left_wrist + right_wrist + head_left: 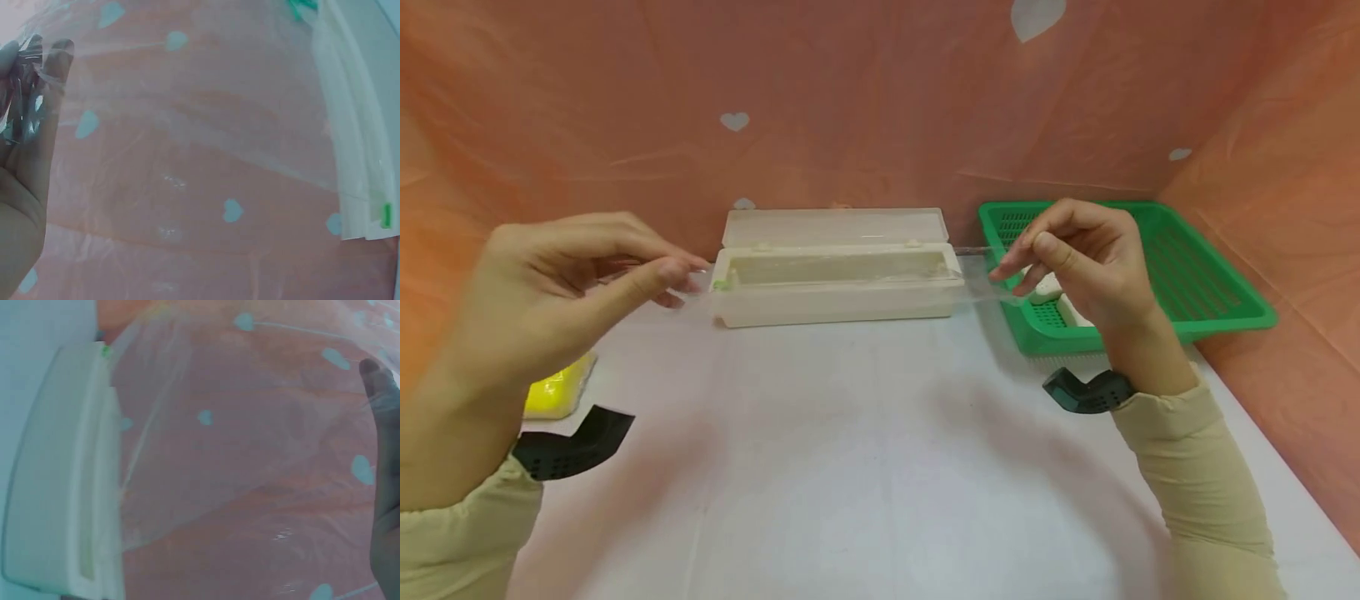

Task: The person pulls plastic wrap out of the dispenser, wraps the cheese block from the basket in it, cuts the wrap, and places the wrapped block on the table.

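A sheet of clear cling film (977, 279) hangs stretched between both hands. My left hand (587, 287) pinches its left end, thumb against fingers. The other end is pinched between thumb and fingers of my right hand (1093, 262). Behind the film stands a long cream cling film dispenser box (850, 312), its lid (835, 227) raised at the back. In the left wrist view, film bunches around the fingers (59, 59). Through the film in the right wrist view, the box (44, 487) shows at the left.
A green plastic basket (1262, 318) with white pieces (1070, 312) inside stands at the back right, behind the right hand. At left, partly hidden by the left wrist, lies a shiny yellow item (556, 390). A pink heart-patterned sheet (850, 100) hangs behind the white-covered table (850, 458).
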`<state>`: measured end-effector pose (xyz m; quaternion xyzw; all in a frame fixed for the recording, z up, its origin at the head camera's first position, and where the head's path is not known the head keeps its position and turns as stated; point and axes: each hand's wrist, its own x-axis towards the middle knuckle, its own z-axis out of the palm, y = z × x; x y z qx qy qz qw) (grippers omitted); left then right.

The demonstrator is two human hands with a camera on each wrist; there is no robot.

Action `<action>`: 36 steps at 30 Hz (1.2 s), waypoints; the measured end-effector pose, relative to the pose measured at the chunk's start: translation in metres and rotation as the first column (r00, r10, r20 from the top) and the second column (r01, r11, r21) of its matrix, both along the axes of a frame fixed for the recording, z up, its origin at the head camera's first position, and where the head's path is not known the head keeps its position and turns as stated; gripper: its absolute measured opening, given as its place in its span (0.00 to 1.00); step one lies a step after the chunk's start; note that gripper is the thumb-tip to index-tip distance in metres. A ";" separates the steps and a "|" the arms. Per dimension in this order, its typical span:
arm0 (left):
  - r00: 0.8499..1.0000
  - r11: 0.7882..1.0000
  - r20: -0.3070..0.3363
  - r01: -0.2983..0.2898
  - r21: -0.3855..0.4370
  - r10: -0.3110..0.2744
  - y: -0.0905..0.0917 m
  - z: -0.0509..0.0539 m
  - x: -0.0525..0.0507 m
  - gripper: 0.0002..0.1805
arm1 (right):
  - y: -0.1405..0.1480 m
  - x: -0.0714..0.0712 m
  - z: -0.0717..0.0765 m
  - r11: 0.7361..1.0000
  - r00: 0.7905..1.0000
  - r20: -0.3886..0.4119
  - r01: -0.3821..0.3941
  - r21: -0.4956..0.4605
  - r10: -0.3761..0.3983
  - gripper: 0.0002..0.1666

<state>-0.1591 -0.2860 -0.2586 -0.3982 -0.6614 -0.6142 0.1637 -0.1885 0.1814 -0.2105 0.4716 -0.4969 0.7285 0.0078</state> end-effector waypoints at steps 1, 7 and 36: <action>1.000 0.999 -0.005 -0.019 -0.026 0.018 0.023 0.017 0.019 0.11 | 0.001 0.000 -0.002 1.000 1.000 -0.005 -0.018 0.025 0.018 0.06; 0.998 0.985 -0.017 -0.060 -0.163 0.058 0.075 0.044 0.062 0.10 | 0.006 0.003 -0.014 0.963 0.987 -0.062 -0.126 0.239 0.145 0.06; 0.915 0.894 0.402 0.168 -0.416 0.015 0.090 -0.053 0.093 0.08 | 0.018 0.030 -0.096 0.636 0.950 0.262 -0.308 0.707 0.168 0.05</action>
